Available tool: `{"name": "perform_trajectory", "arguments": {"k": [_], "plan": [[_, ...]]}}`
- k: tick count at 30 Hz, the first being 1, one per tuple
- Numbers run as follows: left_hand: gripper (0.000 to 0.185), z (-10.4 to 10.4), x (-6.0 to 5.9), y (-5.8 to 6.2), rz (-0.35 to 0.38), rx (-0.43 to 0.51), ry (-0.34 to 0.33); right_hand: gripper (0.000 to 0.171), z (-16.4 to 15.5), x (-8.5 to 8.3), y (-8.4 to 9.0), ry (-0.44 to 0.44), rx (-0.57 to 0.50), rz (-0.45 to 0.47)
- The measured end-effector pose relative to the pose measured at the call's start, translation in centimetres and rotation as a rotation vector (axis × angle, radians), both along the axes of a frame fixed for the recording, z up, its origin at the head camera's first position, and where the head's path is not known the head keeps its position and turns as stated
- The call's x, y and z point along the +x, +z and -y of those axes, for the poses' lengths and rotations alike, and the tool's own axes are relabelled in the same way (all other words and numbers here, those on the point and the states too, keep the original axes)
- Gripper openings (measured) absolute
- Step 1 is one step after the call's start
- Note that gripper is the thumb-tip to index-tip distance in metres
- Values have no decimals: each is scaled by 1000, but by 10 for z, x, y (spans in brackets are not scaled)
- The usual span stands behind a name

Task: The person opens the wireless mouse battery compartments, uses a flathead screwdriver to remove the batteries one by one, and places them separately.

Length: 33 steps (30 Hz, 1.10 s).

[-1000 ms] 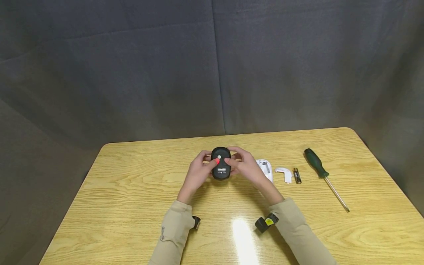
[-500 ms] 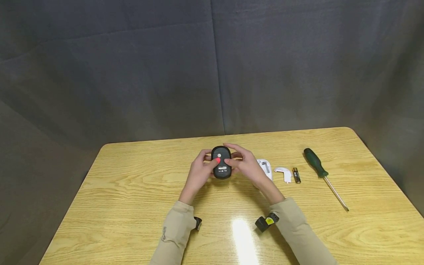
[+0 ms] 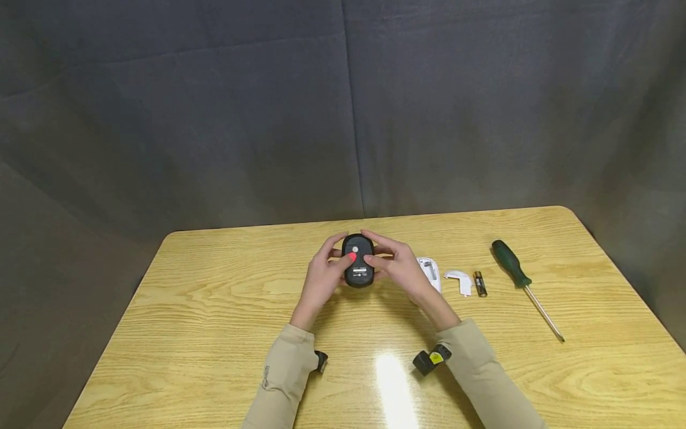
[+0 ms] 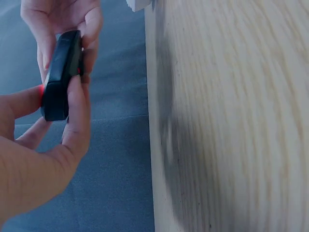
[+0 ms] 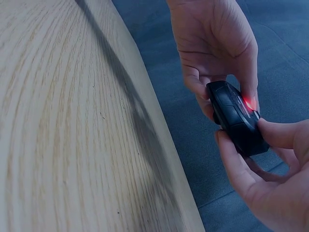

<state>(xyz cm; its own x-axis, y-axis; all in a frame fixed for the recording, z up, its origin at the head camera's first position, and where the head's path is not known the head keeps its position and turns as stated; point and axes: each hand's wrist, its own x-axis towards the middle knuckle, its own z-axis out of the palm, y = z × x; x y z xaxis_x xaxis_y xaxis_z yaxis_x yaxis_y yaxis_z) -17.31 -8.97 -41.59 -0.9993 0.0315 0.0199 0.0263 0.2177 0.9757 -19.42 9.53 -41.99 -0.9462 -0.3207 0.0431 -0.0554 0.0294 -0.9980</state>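
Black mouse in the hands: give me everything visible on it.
The black plastic computer mouse is an oval, matte shell held above the wooden table, underside turned toward the head camera. That underside shows a small pale round spot near the far end and pale label print below it, too small to read. A red glow lights the left thumb tip pressed on it. The left hand and right hand grip it from either side, fingers curled round the edges, both thumbs on the underside.
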Motion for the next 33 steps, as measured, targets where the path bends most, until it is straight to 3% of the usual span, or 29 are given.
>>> {"name": "perform_trajectory", "arguments": {"k": [16,33], "plan": [[27,-4,1,0,-88,32,19,53,1,1,2,-8,-24,10],[32,-7,1,-3,-83,52,46,57,2,2,3,-34,6,35]]}}
